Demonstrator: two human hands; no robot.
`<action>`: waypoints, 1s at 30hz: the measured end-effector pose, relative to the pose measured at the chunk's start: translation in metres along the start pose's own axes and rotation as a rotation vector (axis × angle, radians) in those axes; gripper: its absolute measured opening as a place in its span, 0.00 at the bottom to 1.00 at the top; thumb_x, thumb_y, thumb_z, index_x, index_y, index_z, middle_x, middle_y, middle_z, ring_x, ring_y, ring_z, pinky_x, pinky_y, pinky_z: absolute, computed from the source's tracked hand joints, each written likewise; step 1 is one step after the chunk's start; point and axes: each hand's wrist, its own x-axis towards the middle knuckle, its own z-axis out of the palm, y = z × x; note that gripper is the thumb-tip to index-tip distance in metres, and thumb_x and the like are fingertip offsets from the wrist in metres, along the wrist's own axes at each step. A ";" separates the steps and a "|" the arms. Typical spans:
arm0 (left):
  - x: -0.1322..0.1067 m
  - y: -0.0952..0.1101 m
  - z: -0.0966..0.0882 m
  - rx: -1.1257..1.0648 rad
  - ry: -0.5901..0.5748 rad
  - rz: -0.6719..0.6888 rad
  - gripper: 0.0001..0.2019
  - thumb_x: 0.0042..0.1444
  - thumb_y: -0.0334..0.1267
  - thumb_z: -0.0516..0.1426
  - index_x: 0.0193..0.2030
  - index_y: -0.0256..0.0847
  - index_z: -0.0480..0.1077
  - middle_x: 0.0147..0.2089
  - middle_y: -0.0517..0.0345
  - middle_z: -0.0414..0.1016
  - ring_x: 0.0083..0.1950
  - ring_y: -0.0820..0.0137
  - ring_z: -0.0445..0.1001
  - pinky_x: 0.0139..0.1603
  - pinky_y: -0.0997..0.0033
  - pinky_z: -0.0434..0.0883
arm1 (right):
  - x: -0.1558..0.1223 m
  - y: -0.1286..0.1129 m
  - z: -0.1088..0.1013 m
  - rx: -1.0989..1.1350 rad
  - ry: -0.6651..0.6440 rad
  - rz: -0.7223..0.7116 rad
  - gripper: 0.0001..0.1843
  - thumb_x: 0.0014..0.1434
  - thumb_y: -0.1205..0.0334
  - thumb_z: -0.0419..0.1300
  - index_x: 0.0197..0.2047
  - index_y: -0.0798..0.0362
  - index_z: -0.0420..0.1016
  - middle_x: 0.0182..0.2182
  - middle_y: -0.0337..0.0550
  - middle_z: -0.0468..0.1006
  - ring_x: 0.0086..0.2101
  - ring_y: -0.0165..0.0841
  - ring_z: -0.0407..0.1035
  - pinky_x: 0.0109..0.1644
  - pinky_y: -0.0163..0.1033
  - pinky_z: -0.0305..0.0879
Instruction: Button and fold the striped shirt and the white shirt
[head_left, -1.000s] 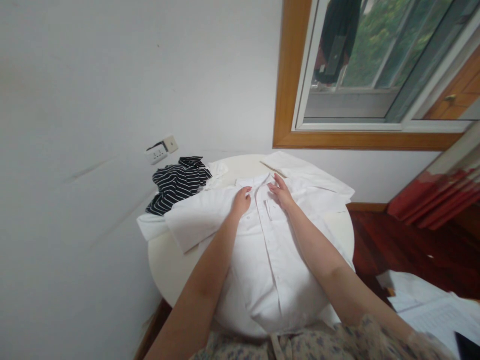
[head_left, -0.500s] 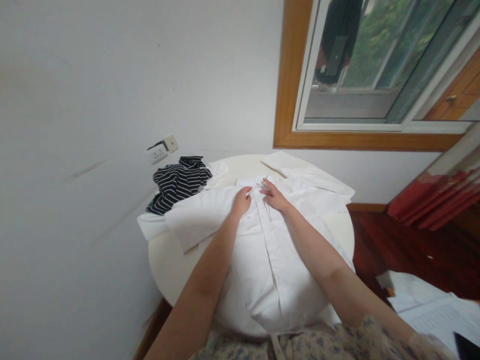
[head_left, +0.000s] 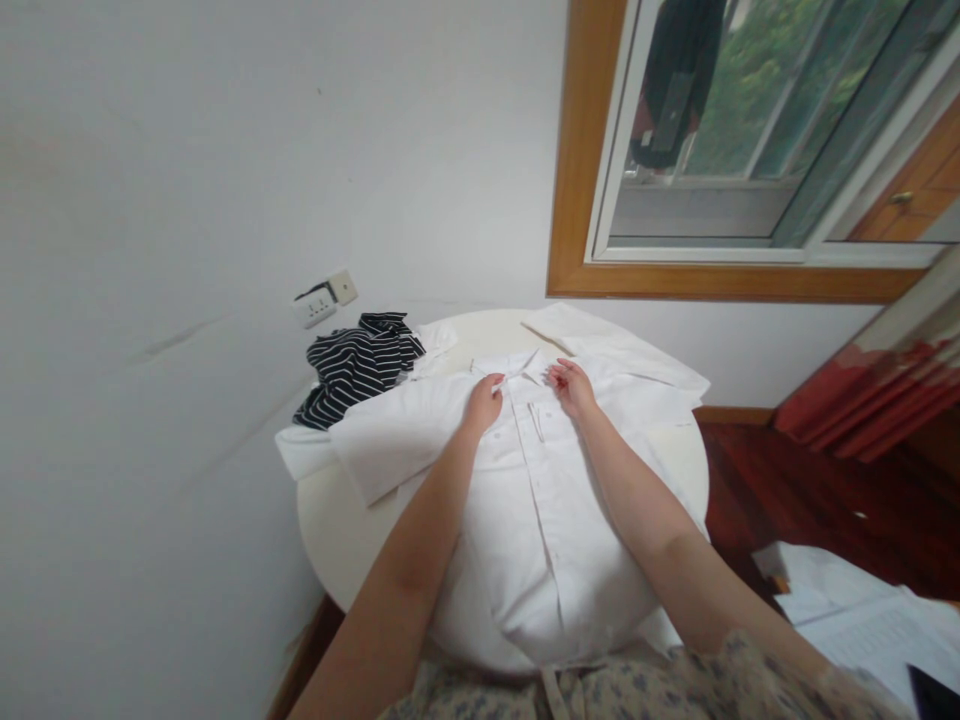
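Note:
A white button-front shirt (head_left: 510, 510) lies face up over the round table, its sleeves spread to both sides and its collar at the far end. My left hand (head_left: 486, 403) is closed at the left side of the collar, thumb and fingers pinching the cloth there. Just right of the collar, my right hand (head_left: 573, 388) hovers over or lightly touches the shirt's shoulder, its fingers loosely bent and apart with nothing in them. The shirt's lower hem hangs over the near table edge by my body.
A black-and-white striped garment (head_left: 360, 365) is bunched on the far left of the white table (head_left: 337, 540). Behind it, a wall socket (head_left: 315, 306) sits on the wall. To the right are a window, a red curtain (head_left: 877, 390) and papers (head_left: 862, 610) low down.
My right hand has let go of the collar front and shifted a little to the right, uncovering the collar point. My left hand has stayed in place.

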 end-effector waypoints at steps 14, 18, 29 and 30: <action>-0.002 0.003 0.000 0.111 -0.017 0.037 0.19 0.53 0.24 0.53 0.51 0.38 0.70 0.51 0.48 0.75 0.55 0.63 0.72 0.61 0.59 0.67 | -0.018 0.011 0.017 -0.613 -0.284 -0.200 0.13 0.42 0.60 0.69 0.33 0.52 0.75 0.30 0.38 0.77 0.39 0.35 0.71 0.53 0.46 0.65; -0.008 0.008 0.007 0.248 0.008 0.071 0.16 0.55 0.29 0.56 0.51 0.38 0.71 0.58 0.42 0.71 0.63 0.55 0.65 0.66 0.49 0.58 | -0.043 0.017 0.030 -1.397 -0.486 -0.445 0.22 0.47 0.54 0.68 0.45 0.54 0.76 0.50 0.54 0.74 0.55 0.45 0.63 0.63 0.52 0.52; -0.011 0.014 0.008 0.185 0.019 -0.001 0.14 0.56 0.31 0.56 0.49 0.38 0.73 0.60 0.42 0.70 0.65 0.56 0.63 0.67 0.52 0.55 | -0.080 0.008 0.008 -1.504 -0.472 -0.416 0.14 0.54 0.74 0.55 0.42 0.56 0.76 0.45 0.55 0.77 0.48 0.42 0.69 0.58 0.44 0.59; -0.011 0.015 0.006 0.182 0.013 -0.003 0.14 0.56 0.31 0.56 0.49 0.38 0.73 0.59 0.42 0.71 0.64 0.57 0.64 0.67 0.53 0.56 | -0.075 0.002 0.003 -1.446 -0.458 -0.423 0.15 0.54 0.73 0.54 0.43 0.55 0.76 0.43 0.51 0.78 0.48 0.41 0.69 0.58 0.43 0.60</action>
